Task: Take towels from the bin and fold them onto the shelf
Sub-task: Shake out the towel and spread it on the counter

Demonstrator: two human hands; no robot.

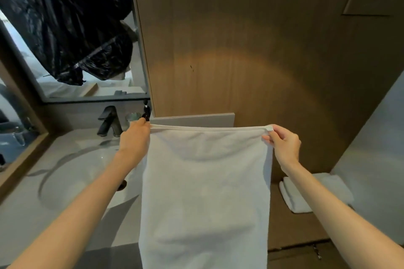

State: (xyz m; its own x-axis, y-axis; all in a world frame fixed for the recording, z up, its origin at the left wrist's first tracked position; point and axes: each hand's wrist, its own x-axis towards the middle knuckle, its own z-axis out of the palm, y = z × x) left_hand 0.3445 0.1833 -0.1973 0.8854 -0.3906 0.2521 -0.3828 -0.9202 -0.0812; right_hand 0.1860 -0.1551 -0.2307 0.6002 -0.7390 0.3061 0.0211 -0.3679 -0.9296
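Both my arms reach out, hands level and apart.
My left hand [135, 137] grips the top left corner of the towel [205, 192], its back toward me; my right hand [284, 146] pinches the top right corner between thumb and curled fingers. Both forearms are bare and nearly straight.

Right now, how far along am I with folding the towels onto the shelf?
Done: a folded stack lies on the shelf at the right. In hand: your left hand and right hand hold the top corners of a towel, which hangs open, not yet folded. Left: fold it and place it by the stack. The bin is out of view, so I cannot tell how many remain.
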